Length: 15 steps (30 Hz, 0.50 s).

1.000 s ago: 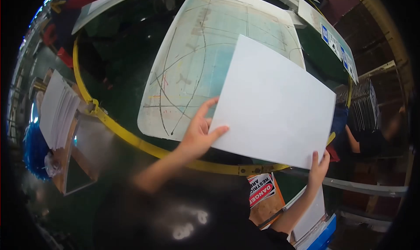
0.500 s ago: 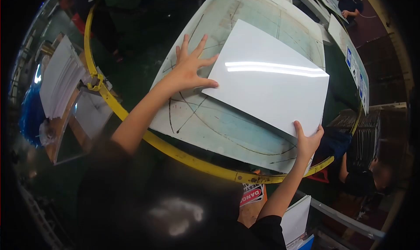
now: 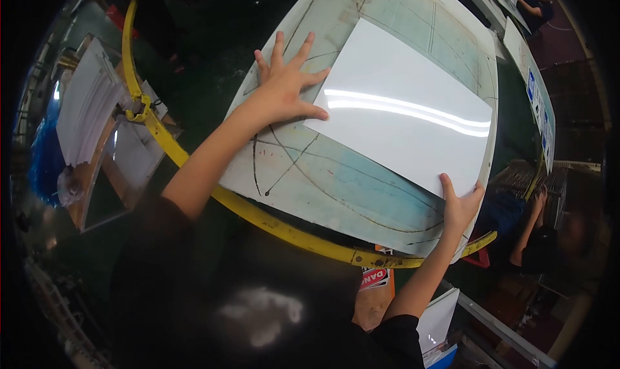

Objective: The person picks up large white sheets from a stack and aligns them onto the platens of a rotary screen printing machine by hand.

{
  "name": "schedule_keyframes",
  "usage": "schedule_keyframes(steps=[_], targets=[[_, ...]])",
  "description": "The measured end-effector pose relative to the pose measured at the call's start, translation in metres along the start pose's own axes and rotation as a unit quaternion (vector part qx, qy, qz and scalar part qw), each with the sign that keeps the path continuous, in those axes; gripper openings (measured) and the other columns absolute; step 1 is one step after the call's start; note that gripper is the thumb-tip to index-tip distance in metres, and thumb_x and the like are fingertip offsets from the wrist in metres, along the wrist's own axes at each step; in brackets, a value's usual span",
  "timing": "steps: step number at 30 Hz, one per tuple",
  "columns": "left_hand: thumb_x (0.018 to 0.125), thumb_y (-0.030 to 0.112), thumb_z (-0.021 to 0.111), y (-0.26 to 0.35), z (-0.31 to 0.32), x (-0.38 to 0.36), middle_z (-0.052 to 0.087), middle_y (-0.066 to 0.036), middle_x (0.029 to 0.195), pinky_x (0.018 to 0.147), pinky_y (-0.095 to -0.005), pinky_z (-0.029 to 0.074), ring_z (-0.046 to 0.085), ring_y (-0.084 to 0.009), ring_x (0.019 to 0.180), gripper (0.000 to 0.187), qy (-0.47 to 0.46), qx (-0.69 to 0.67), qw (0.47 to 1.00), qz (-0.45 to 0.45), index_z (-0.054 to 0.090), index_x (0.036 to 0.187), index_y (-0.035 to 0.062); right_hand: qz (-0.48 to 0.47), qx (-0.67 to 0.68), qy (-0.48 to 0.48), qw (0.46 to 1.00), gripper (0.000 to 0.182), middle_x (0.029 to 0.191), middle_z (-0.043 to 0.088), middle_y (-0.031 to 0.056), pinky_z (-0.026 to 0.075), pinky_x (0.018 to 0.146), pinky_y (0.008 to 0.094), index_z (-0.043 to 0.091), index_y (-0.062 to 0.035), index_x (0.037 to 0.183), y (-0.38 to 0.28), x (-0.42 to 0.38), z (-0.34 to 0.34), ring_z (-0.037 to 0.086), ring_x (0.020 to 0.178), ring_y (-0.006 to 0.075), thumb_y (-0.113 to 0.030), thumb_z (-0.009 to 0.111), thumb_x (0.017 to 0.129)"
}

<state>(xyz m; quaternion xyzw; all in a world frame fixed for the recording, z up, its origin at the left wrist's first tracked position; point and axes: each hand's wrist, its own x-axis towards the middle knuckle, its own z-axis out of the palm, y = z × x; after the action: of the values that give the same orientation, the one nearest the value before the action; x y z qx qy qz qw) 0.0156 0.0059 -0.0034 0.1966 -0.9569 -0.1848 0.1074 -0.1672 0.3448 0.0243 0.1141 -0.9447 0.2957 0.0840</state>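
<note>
A glossy white sheet [image 3: 400, 117] lies at a slant over a pale, stained board [image 3: 336, 175] marked with dark curved lines. At the sheet's left corner is my left hand [image 3: 287, 88], fingers spread wide, its thumb and a fingertip touching the edge. My right hand [image 3: 460, 207] is at the lower right corner, thumb over the sheet's lower edge; part of its fingers is hidden behind the corner. Bright light streaks reflect across the sheet.
A yellow curved rail [image 3: 278, 233] runs around the board's near side. Stacked white sheets [image 3: 90, 110] stand at the left. Co-workers are at the upper right [image 3: 533, 7] and right [image 3: 539, 246]. A danger sign [image 3: 374, 278] shows below the rail.
The sheet now lies flatter and more squarely over the board, and both hands have shifted with it. The view has moved slightly. The right co-worker's arm is raised higher.
</note>
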Motion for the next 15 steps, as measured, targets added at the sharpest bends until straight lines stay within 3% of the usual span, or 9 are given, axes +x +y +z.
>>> schedule_keyframes(steps=[8,11,15], targets=[[0.054,0.055,0.078,0.008,0.004,-0.005,0.006,-0.010,0.155,0.091,-0.0784,-0.007,-0.016,-0.0475,0.135,0.074,0.066,0.015,0.997,-0.033,0.062,0.121,0.0298,0.010,-0.020,-0.011,1.000,0.084,0.111,0.057,0.0231,0.042,0.092,0.0377,0.045,0.0059,0.119,0.001,0.003,0.006,0.056,0.105,0.0338,-0.039,0.083,0.059],[0.048,0.059,0.079,0.017,-0.004,-0.006,0.006,-0.004,0.155,0.095,-0.0759,-0.006,-0.009,-0.0449,0.138,0.077,0.005,0.033,0.996,-0.086,0.061,0.120,0.0355,0.015,-0.013,-0.019,1.000,0.084,0.111,0.057,0.0231,0.042,0.092,0.0376,0.044,0.0057,0.119,0.000,0.005,0.007,0.056,0.105,0.0333,-0.039,0.083,0.060],[0.052,0.056,0.078,0.019,-0.006,-0.007,0.007,-0.005,0.155,0.094,-0.0771,-0.006,-0.012,-0.0445,0.137,0.073,0.002,0.042,0.996,-0.082,0.062,0.119,0.0335,0.017,-0.021,-0.021,0.999,0.083,0.112,0.057,0.0230,0.042,0.092,0.0371,0.044,0.0057,0.120,0.001,0.010,0.009,0.056,0.105,0.0332,-0.038,0.082,0.061]])
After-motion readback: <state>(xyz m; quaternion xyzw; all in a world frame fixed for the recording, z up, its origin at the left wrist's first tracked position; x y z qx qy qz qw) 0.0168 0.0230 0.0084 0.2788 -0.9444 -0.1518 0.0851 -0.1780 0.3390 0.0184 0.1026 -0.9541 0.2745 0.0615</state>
